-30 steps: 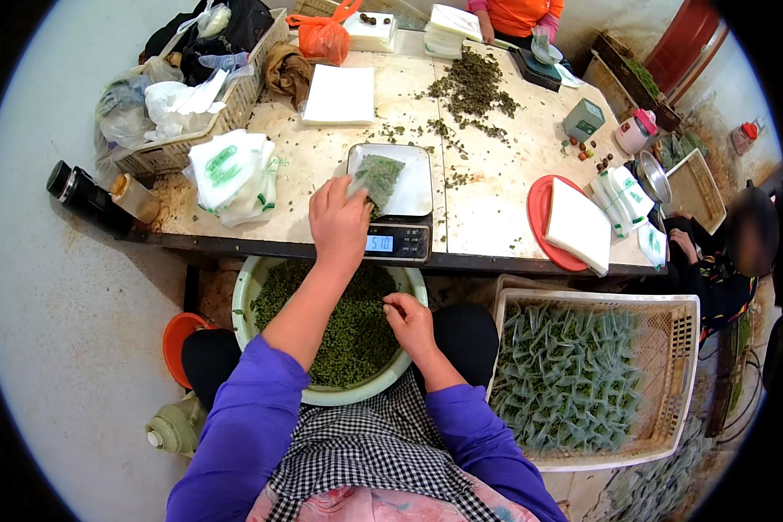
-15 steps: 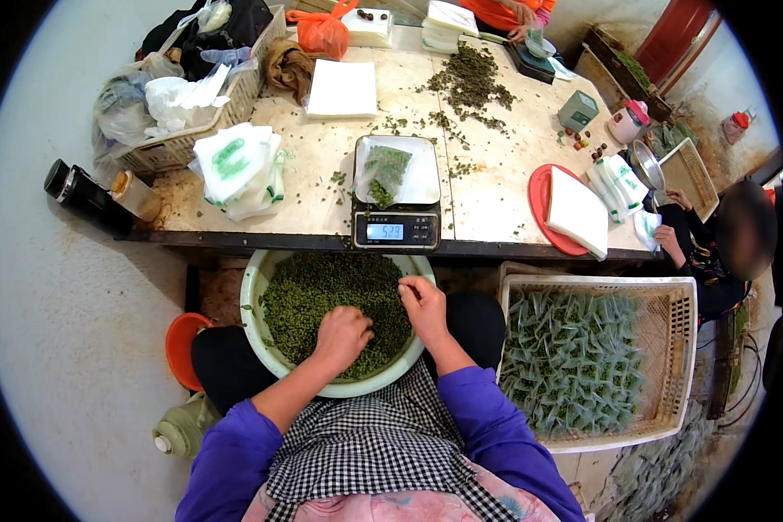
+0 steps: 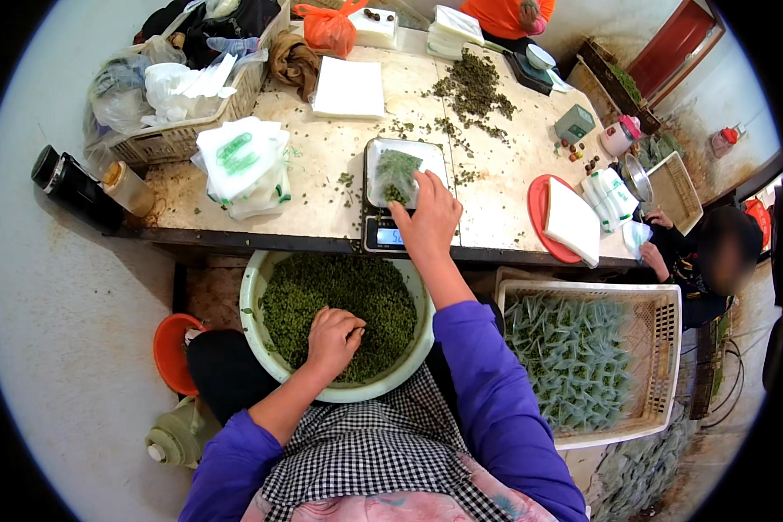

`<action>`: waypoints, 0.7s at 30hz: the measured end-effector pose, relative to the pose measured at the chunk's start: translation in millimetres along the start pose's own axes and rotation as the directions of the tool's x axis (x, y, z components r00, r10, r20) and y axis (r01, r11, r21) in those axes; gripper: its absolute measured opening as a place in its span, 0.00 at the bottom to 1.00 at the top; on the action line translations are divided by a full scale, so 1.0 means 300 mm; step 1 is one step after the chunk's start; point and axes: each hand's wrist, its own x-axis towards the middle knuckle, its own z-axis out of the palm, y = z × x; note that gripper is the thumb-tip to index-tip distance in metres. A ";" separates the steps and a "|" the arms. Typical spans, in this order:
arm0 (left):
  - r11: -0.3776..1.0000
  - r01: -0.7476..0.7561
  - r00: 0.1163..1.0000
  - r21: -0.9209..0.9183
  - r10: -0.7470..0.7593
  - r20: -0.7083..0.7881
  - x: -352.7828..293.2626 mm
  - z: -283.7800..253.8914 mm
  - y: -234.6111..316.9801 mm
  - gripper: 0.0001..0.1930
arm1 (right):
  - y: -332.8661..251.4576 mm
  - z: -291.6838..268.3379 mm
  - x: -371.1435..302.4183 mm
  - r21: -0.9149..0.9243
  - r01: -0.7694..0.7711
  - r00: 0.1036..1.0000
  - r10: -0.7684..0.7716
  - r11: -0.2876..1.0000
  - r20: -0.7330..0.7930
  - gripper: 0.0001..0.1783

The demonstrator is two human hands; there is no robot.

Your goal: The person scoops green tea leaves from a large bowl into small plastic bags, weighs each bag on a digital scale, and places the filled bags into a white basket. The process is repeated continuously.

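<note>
A clear plastic bag (image 3: 398, 174) part-filled with small green berries lies on the metal pan of a digital scale (image 3: 439, 163). Reaching over the table edge, my right hand (image 3: 431, 214) has thumb and fingers apart at the bag's right and lower edges, covering part of the scale's lit display. On my lap rests a pale round basin (image 3: 254, 335) holding a mass of loose green berries (image 3: 339, 291), which look like green peppercorns. Just over them is my left hand (image 3: 332, 341), its fingers curled and pinched together; what they hold, if anything, is hidden.
To my right stands a white crate (image 3: 600, 439) of filled bags (image 3: 570, 365). Stacked empty bags (image 3: 244, 165) lie left of the scale. A red plate (image 3: 541, 204) carries white sheets. One co-worker (image 3: 713, 261) sits at right, another (image 3: 500, 17) across the table.
My right hand has moved from the basin's right rim up to the bag on the scale. My left hand has shifted slightly left over the berries.
</note>
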 end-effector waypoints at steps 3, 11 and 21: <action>0.999 0.021 1.000 -0.027 -0.022 -0.009 0.009 -0.006 -0.004 0.04 | 0.001 0.080 0.054 -0.030 -0.112 0.990 0.114 0.993 0.080 0.31; 0.965 0.128 0.974 -0.230 -0.166 -0.156 0.034 -0.072 0.057 0.11 | 0.042 0.116 0.154 0.112 -0.022 1.000 0.020 0.993 0.016 0.13; 0.965 0.209 0.974 -0.156 -0.220 -0.057 0.032 -0.170 0.153 0.38 | -0.193 -0.307 -0.152 0.597 0.088 0.628 -0.510 0.798 0.588 0.10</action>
